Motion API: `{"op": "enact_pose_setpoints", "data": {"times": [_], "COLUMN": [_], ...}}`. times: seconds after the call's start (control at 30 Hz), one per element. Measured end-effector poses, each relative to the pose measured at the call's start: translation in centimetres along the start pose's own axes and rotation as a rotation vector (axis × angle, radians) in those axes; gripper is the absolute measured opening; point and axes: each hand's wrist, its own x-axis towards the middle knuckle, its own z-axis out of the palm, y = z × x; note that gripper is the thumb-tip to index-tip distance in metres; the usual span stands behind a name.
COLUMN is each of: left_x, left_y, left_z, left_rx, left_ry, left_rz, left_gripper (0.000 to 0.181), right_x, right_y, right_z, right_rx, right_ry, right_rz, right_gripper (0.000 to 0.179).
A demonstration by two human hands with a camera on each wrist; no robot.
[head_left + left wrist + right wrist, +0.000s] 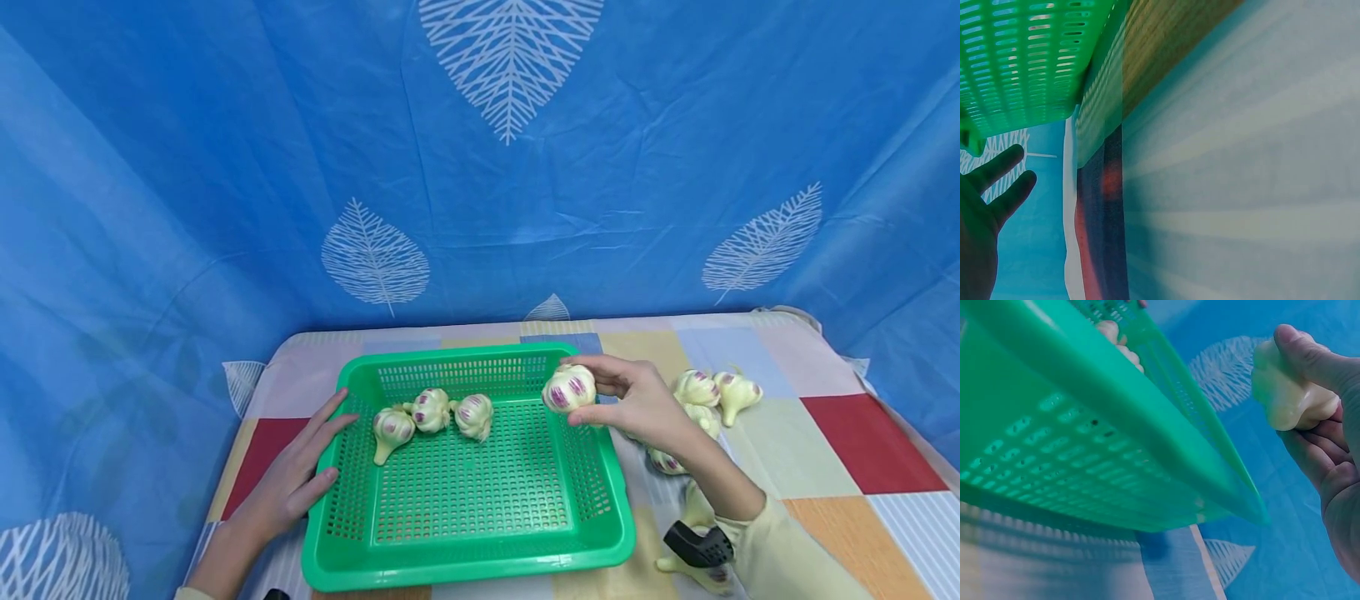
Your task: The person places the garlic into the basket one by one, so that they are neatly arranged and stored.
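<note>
We are pinching a garlic bulb (568, 389) in our right hand (639, 402) above the right side of the basket (472, 575), left hand (285, 479) lying spread-fingered opposite, seemingly loading, the next move probably calling for lowering and release.

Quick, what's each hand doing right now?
Left hand: open, at the left rim of a green rectangular plastic basket.
Right hand: holding a rounded white-and-purple garlic bulb.
</note>
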Motion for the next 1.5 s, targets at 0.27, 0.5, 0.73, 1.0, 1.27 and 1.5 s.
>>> {"op": "enact_pose_setpoints", "data": {"times": [0.27,0.5,0.73,1.0,1.27,1.5], "left_x": [0.1,0.0,0.1,0.0,0.1,0.1], "left_y": [-0.1,-0.2,-0.2,-0.3,-0.4,-0.3], "left_z": [0.1,0.2,0.2,0.1,0.1,0.0], "left_rx": [-0.004,-0.004,0.001,-0.025,-0.034,-0.024], "left_ry": [-0.002,0.003,-0.007,-0.001,0.0,-0.006], "left_rz": [0.0,0.003,-0.006,0.005,0.016,0.004], "left_gripper": [0.062,0.063,0.064,0.06,0.059,0.06], "right_x": [2.0,4.2,6.3,8.2,8.9,8.9], "right_y": [0.1,0.8,1.2,1.3,2.0,2.5], "right_z": [1.2,1.9,2.8,3.7,4.7,5.5], "right_rx": [-0.054,-0.228,-0.464,-0.708,-0.917,-1.191], "right_ry": [-0.129,-0.321,-0.548,-0.753,-0.884,-0.887], "right_rz": [0.063,-0.022,-0.12,-0.165,-0.189,-0.445], "right_gripper": [0.066,0.065,0.066,0.049,0.049,0.04]}}
